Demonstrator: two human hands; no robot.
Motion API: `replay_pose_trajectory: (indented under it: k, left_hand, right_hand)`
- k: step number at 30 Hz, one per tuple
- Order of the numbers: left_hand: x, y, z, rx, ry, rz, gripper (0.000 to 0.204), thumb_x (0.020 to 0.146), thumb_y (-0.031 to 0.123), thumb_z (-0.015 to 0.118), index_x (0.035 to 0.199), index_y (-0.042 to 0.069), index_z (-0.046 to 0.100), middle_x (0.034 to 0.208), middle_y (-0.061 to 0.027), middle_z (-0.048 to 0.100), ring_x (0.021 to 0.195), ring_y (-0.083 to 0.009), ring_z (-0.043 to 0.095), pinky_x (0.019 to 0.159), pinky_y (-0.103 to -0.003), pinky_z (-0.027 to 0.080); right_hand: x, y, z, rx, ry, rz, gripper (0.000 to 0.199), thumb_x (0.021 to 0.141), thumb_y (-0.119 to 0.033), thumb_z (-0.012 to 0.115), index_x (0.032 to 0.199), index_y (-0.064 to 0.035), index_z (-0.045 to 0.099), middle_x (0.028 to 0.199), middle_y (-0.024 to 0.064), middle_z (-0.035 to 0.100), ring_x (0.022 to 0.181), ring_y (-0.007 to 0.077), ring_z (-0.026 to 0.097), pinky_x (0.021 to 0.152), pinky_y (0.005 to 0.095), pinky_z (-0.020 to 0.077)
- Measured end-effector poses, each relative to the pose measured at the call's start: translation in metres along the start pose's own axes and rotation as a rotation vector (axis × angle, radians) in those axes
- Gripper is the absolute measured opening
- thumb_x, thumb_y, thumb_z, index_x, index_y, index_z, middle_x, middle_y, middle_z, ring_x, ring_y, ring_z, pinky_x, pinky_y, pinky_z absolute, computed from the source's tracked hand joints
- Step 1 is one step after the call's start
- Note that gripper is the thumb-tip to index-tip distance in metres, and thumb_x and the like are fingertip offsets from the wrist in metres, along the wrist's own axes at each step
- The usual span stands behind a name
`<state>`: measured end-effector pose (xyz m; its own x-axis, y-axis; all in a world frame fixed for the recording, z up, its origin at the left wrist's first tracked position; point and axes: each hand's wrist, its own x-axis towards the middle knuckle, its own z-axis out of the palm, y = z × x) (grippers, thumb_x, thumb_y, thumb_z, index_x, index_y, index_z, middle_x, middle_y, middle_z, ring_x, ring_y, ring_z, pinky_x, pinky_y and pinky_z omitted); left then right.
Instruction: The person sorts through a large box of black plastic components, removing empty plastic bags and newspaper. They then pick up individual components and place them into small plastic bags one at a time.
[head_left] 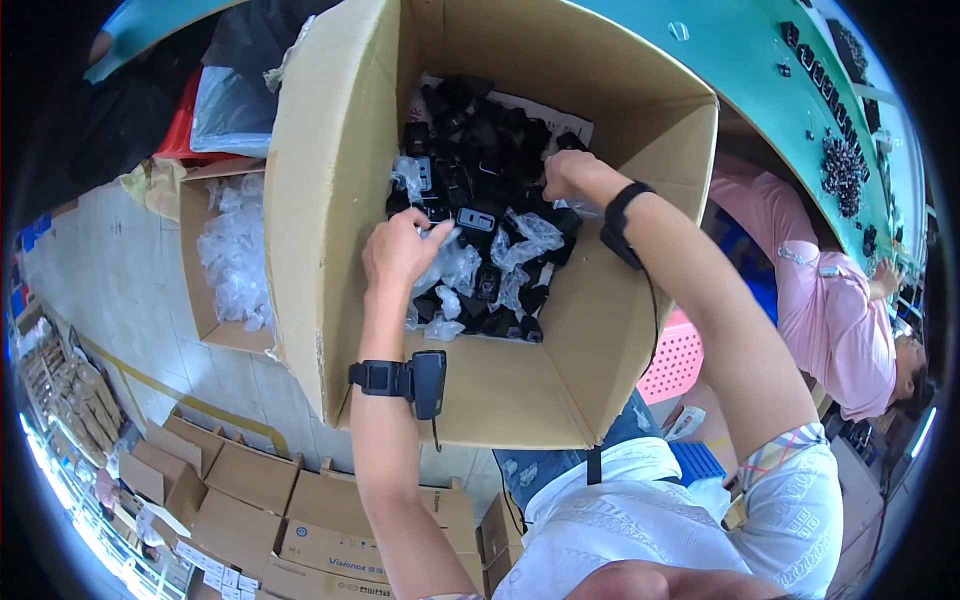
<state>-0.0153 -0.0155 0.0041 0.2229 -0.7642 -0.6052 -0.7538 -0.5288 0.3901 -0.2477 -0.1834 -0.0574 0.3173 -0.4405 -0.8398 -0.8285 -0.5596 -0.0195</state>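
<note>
Both hands reach into a large cardboard box (330,200) of small black parts (480,150).

The left hand (400,250) pinches a clear plastic bag (455,265) with curled fingers; the right hand (565,175) is closed among the black parts at the box's far side, what it grips hidden. A smaller box of clear bags (235,250) stands just left. A person in pink (840,310) works at the green desk (760,90).

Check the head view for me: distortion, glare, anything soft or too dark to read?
Head view: heavy fisheye, the cardboard box edges and green table bow toward the black rim. Light is even; mild glare on the clear bags by the left hand. The black parts by the right hand merge into a dark mass. Centre is sharp, edges soft.
</note>
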Motion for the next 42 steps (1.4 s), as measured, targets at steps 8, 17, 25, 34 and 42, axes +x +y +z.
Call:
replay_pose_trajectory:
  k: [8, 17, 25, 34, 42]
  left_hand:
    - [-0.019, -0.043, 0.084, 0.358, -0.369, -0.073, 0.060, 0.077, 0.041, 0.072, 0.121, 0.003, 0.056, 0.116, -0.0212, 0.063, 0.106, -0.0324, 0.063, 0.085, -0.040, 0.053]
    - [-0.005, -0.040, 0.052, 0.161, 0.038, 0.249, 0.022, 0.068, 0.014, 0.065, 0.088, 0.004, 0.069, 0.104, -0.0203, 0.064, 0.093, -0.0354, 0.064, 0.079, -0.046, 0.053]
    - [-0.014, -0.043, 0.053, 0.293, -0.348, -0.018, 0.058, 0.074, 0.031, 0.065, 0.121, 0.002, 0.049, 0.102, -0.0218, 0.067, 0.098, -0.0387, 0.064, 0.085, -0.046, 0.051]
    - [-0.045, -0.057, 0.095, 0.730, -0.717, 0.234, 0.027, 0.083, 0.023, 0.065, 0.107, 0.011, 0.071, 0.114, -0.0095, 0.068, 0.108, -0.0244, 0.064, 0.086, -0.034, 0.053]
    - [-0.025, -0.040, 0.067, 0.631, -0.746, 0.095, 0.033, 0.077, 0.017, 0.069, 0.109, 0.008, 0.069, 0.117, -0.0142, 0.065, 0.108, -0.0277, 0.064, 0.088, -0.037, 0.053]
  right_hand:
    - [0.003, -0.037, 0.054, 0.085, -0.114, 0.059, 0.046, 0.072, -0.038, 0.074, 0.104, -0.0062, 0.072, 0.113, 0.0139, 0.067, 0.109, 0.0298, 0.062, 0.088, 0.0377, 0.0515]
    - [0.007, -0.033, -0.001, 0.193, 0.266, -0.436, 0.023, 0.062, -0.010, 0.060, 0.082, -0.0043, 0.069, 0.081, 0.0183, 0.067, 0.083, 0.0397, 0.064, 0.073, 0.0431, 0.0529]
    - [-0.027, -0.071, 0.043, 0.025, -0.220, -0.356, 0.041, 0.076, -0.034, 0.065, 0.103, -0.0022, 0.064, 0.101, 0.0166, 0.069, 0.099, 0.0361, 0.064, 0.084, 0.0404, 0.0525]
    - [-0.013, -0.069, 0.030, 0.092, 0.147, -0.534, 0.018, 0.065, -0.012, 0.061, 0.081, -0.0090, 0.070, 0.088, 0.0170, 0.068, 0.086, 0.0369, 0.065, 0.075, 0.0432, 0.0541]
    - [-0.051, -0.094, 0.089, -0.227, -0.171, -0.532, 0.058, 0.071, -0.040, 0.068, 0.116, -0.0047, 0.062, 0.100, 0.0183, 0.069, 0.098, 0.0319, 0.066, 0.083, 0.0396, 0.0535]
